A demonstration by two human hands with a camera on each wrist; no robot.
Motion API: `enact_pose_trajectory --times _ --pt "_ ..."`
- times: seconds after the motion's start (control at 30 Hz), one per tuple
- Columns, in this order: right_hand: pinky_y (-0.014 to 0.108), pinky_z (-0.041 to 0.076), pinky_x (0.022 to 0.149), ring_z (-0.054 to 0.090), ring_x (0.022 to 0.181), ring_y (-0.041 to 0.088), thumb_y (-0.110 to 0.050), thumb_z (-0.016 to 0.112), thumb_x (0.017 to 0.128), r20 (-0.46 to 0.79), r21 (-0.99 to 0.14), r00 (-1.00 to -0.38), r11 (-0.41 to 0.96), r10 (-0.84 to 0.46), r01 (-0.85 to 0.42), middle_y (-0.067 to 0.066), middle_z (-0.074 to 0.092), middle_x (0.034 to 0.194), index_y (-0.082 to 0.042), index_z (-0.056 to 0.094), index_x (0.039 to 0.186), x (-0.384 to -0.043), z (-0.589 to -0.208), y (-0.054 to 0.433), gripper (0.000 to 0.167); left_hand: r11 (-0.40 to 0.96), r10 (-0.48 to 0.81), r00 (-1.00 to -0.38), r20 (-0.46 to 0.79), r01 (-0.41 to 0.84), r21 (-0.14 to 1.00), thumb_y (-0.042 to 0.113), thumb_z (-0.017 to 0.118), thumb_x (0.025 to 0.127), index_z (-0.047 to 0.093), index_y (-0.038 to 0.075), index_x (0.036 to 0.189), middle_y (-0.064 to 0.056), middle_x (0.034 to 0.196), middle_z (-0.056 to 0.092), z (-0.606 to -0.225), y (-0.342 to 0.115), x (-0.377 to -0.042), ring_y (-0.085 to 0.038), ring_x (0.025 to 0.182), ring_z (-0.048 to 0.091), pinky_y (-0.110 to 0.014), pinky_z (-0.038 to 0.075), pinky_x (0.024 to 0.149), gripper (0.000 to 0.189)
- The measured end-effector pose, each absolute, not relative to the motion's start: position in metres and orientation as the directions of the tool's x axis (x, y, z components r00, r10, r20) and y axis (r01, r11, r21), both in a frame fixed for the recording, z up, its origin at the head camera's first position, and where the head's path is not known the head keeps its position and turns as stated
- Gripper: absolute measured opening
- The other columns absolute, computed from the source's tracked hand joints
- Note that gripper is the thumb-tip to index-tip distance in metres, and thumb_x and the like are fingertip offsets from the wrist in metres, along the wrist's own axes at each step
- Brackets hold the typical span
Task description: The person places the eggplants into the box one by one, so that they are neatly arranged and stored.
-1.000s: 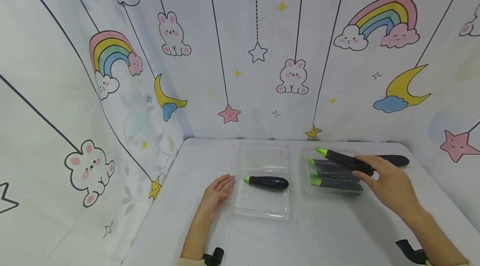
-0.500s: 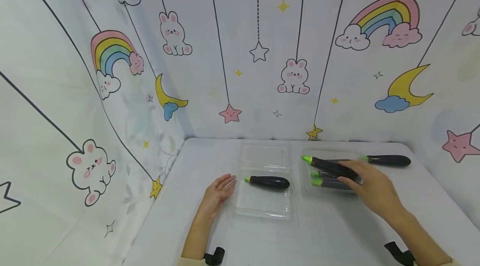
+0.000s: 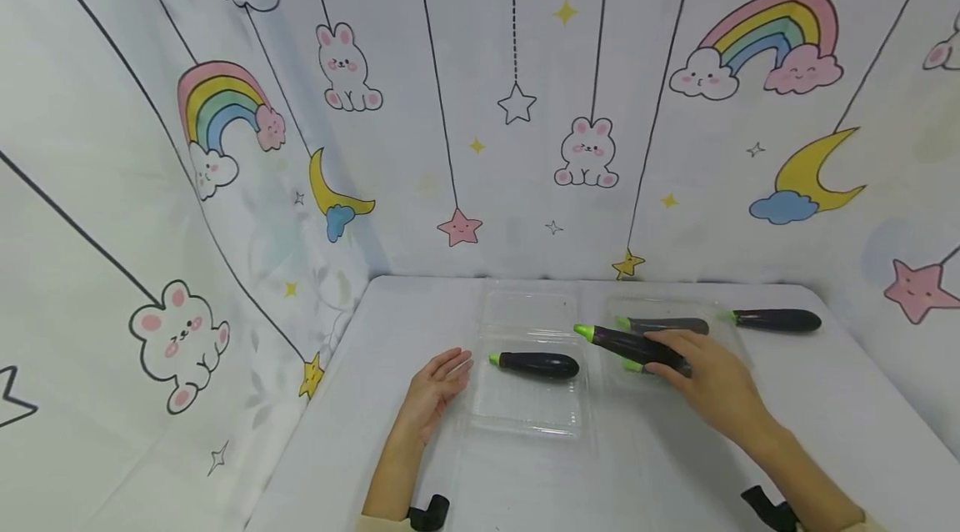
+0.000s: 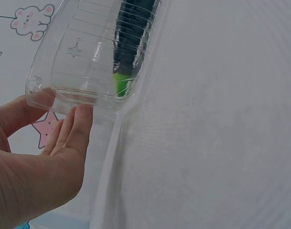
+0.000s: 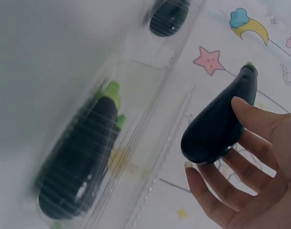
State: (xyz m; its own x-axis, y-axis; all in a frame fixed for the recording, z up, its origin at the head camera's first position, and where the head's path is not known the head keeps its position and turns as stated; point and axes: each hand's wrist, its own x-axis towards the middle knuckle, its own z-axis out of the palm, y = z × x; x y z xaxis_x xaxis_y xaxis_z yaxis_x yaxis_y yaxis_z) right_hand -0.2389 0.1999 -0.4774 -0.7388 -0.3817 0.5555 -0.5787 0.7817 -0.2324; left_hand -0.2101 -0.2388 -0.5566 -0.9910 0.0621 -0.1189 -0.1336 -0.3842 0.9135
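Observation:
My right hand [image 3: 705,373] pinches a dark purple eggplant [image 3: 622,343] with a green stem end, held over the gap between two clear plastic boxes. In the right wrist view, thumb and fingers grip this eggplant [image 5: 219,121] from both sides. The right-hand box [image 3: 738,348] contains more eggplants, one lying at its back [image 3: 678,324] and another mostly hidden by the hand. Inside the left-hand box [image 3: 525,415] lies a single eggplant [image 3: 540,364]. My left hand [image 3: 438,386] stays at that box's left edge, its extended fingers [image 4: 80,126] right at the clear wall.
Another eggplant [image 3: 776,320] lies at the back right, beside the right-hand box. A white cloth covers the table [image 3: 675,474]. Behind it hangs a white curtain [image 3: 517,182] printed with rabbits, stars and rainbows.
My right hand has carried the eggplant leftward from above the right-hand box toward the left-hand one. The left hand and the eggplant beside it have stayed put.

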Motion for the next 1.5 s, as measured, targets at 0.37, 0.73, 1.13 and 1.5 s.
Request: enact_pose_trajectory --times 0.37,0.73,1.13,1.5 --pt "0.041 0.060 0.066 0.073 0.099 0.027 -0.029 0.091 0.079 0.560 -0.245 -0.731 0.766 -0.389 -0.595 0.003 0.074 0.117 -0.019 0.075 0.126 -0.239 -0.483 0.178 0.050 -0.395 0.059 -0.992 -0.112 -0.126 0.910 -0.016 0.055 0.095 0.030 -0.009 0.157 -0.030 0.161 0.036 -0.558 -0.239 -0.211 -0.038 0.149 0.040 -0.028 0.051 0.107 0.067" --pt "0.047 0.059 0.071 0.071 0.104 0.031 -0.032 0.089 0.084 0.484 -0.299 -0.787 0.773 -0.383 -0.560 0.005 0.073 0.121 -0.021 0.074 0.128 -0.239 -0.483 0.161 0.048 -0.387 0.059 -0.992 -0.108 -0.122 0.914 -0.015 0.055 0.095 0.029 -0.010 0.157 -0.030 0.161 0.037 -0.558 -0.240 -0.210 -0.038 0.149 0.040 -0.029 0.050 0.108 0.068" --pt "0.054 0.060 0.083 0.070 0.111 0.033 -0.037 0.086 0.086 0.427 -0.328 -0.815 0.773 -0.391 -0.542 0.005 0.073 0.125 -0.023 0.073 0.130 -0.240 -0.491 0.143 0.048 -0.379 0.054 -0.993 -0.104 -0.116 0.918 -0.016 0.054 0.096 0.028 -0.010 0.157 -0.031 0.161 0.036 -0.556 -0.239 -0.210 -0.037 0.149 0.041 -0.029 0.050 0.109 0.067" --pt "0.048 0.062 0.080 0.072 0.107 0.027 -0.036 0.088 0.084 0.471 -0.324 -0.766 0.722 -0.438 -0.612 0.000 0.073 0.122 -0.024 0.074 0.129 -0.240 -0.501 0.124 0.049 -0.375 0.053 -0.994 -0.098 -0.111 0.920 -0.015 0.054 0.096 0.029 -0.010 0.157 -0.031 0.161 0.036 -0.557 -0.240 -0.210 -0.037 0.148 0.042 -0.027 0.050 0.107 0.067"
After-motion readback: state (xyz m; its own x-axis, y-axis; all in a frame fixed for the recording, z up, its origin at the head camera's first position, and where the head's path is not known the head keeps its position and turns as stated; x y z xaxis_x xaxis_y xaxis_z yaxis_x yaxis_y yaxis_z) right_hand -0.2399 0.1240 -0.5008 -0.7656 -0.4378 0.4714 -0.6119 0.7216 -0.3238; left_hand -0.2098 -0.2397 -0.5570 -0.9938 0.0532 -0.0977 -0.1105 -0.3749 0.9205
